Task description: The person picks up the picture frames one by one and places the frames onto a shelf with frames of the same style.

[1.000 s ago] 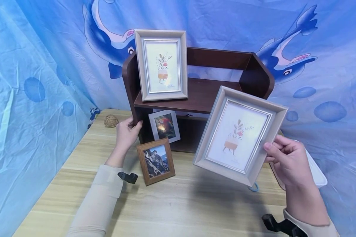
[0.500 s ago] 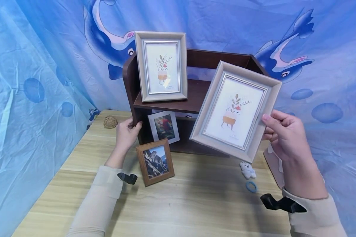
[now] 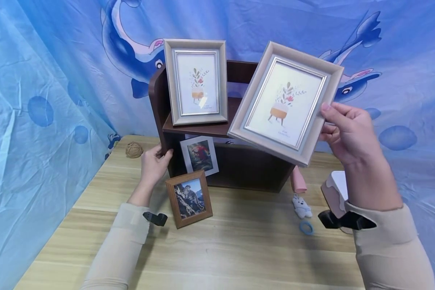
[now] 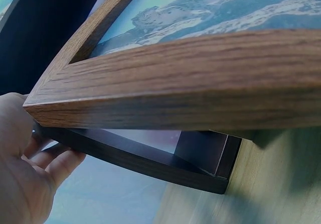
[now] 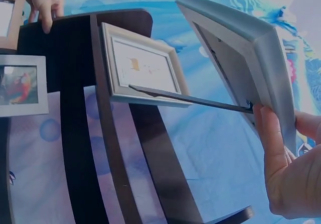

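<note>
My right hand pinches a beige picture frame by its right side, thumb in front and fingers behind. The frame hangs tilted before the right part of a dark brown shelf; its back stand juts out in the right wrist view. A matching beige frame stands on the upper board at the left. My left hand grips the shelf's left side panel. Below, a white frame with a parrot picture leans in the lower level. A brown wooden frame with a leopard picture stands in front of it.
On the wooden table a twine ball lies at the left. Right of the shelf are a pink object, a white bear figure, a blue ring and a white-and-brown box, partly behind the right arm.
My right hand has raised the beige frame, bringing it up in front of the shelf's upper level. The bear, pink object and box have come into view beneath it. My left hand stays put.
</note>
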The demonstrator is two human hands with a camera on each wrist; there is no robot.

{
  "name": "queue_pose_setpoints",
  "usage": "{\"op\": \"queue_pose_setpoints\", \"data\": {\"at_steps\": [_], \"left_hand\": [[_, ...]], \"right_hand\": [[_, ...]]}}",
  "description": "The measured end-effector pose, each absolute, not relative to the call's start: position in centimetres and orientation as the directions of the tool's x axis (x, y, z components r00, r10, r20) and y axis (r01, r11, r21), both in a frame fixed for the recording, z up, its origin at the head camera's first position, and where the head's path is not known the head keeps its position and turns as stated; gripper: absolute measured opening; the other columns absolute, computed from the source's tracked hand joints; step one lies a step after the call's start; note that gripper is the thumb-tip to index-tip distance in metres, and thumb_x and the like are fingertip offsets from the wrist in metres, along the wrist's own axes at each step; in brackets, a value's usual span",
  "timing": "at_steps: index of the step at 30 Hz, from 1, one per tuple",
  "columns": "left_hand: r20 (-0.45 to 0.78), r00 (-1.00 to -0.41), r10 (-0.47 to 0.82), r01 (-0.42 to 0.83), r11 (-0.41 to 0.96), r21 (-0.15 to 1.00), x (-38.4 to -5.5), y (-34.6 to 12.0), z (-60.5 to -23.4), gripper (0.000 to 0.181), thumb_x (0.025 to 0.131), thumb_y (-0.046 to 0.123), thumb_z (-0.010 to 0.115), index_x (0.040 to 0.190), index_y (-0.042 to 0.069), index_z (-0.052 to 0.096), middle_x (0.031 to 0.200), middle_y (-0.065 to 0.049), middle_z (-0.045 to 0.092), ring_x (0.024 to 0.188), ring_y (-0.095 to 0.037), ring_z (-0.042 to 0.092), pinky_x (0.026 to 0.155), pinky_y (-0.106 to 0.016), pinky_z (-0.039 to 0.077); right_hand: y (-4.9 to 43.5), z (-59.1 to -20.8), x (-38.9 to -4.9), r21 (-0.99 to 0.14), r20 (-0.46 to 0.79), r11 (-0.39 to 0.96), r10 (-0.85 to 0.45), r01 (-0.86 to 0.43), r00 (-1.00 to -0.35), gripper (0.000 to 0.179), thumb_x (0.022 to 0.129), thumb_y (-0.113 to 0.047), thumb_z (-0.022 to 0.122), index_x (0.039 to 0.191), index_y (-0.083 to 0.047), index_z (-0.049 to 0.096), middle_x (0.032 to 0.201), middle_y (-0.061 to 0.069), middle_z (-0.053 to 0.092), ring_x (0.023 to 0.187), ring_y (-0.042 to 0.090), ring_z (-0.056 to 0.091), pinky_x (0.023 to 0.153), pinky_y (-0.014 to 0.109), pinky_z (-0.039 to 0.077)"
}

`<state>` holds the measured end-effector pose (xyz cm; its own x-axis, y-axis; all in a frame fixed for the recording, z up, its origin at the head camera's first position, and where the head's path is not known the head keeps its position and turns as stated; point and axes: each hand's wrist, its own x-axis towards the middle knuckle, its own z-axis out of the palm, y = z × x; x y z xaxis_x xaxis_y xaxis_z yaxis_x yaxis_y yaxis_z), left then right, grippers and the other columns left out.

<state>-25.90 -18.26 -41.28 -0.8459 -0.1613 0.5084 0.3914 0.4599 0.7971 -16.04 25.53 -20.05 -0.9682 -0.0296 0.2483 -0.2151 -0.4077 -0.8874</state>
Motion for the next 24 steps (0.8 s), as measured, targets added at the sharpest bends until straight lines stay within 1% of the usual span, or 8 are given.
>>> {"op": "queue_pose_setpoints", "data": {"at_steps": [5,12,16,20,24], "left_hand": [[0.511,-0.844,-0.162,0.395,0.455,0.798,-26.0,-18.3,-41.3,0.017,0.092,0.006,0.07,0.103,-0.007,0.075,0.096,-0.026,0.074,0.087,-0.033,0.074,0.064,-0.004,0.05],[0.521,-0.838,-0.162,0.401,0.464,0.79,-26.1,-18.3,-41.5,0.016,0.091,0.005,0.07,0.101,-0.007,0.075,0.095,-0.026,0.074,0.087,-0.034,0.074,0.064,-0.003,0.05],[0.52,-0.839,-0.162,0.401,0.462,0.791,-26.1,-18.4,-41.4,0.016,0.092,0.005,0.07,0.102,-0.006,0.075,0.095,-0.026,0.074,0.087,-0.034,0.074,0.064,-0.004,0.05],[0.515,-0.842,-0.16,0.399,0.457,0.795,-26.2,-18.4,-41.4,0.017,0.092,0.006,0.07,0.103,-0.006,0.075,0.097,-0.025,0.074,0.088,-0.034,0.074,0.065,-0.005,0.051],[0.506,-0.848,-0.158,0.388,0.466,0.795,-26.2,-18.4,-41.5,0.018,0.092,0.006,0.07,0.104,-0.006,0.075,0.098,-0.025,0.074,0.09,-0.034,0.074,0.066,-0.005,0.051]], "right_hand": [[25.5,-18.8,-17.6,-0.912,0.219,-0.357,-0.011,-0.2,-0.976,0.023,0.096,-0.005,0.068,0.117,0.002,0.071,0.103,0.017,0.076,0.07,0.027,0.075,0.053,0.032,0.061],[25.1,-18.2,-19.5,-0.928,0.164,-0.333,0.033,-0.165,-0.986,0.024,0.09,-0.008,0.076,0.112,0.0,0.073,0.098,0.015,0.077,0.07,0.027,0.075,0.056,0.033,0.062],[24.4,-18.4,-20.4,-0.953,0.174,-0.235,0.099,-0.193,-0.98,0.03,0.085,-0.014,0.08,0.112,0.0,0.074,0.099,0.011,0.076,0.071,0.025,0.075,0.059,0.032,0.062],[23.4,-18.7,-21.3,-0.971,0.18,-0.126,0.186,-0.205,-0.966,0.041,0.085,-0.021,0.081,0.119,0.0,0.072,0.106,0.011,0.074,0.075,0.022,0.076,0.064,0.03,0.061],[22.5,-18.9,-22.1,-0.977,0.178,-0.069,0.247,-0.2,-0.953,0.048,0.088,-0.022,0.078,0.13,-0.002,0.067,0.121,0.013,0.071,0.083,0.02,0.076,0.067,0.029,0.061]]}}
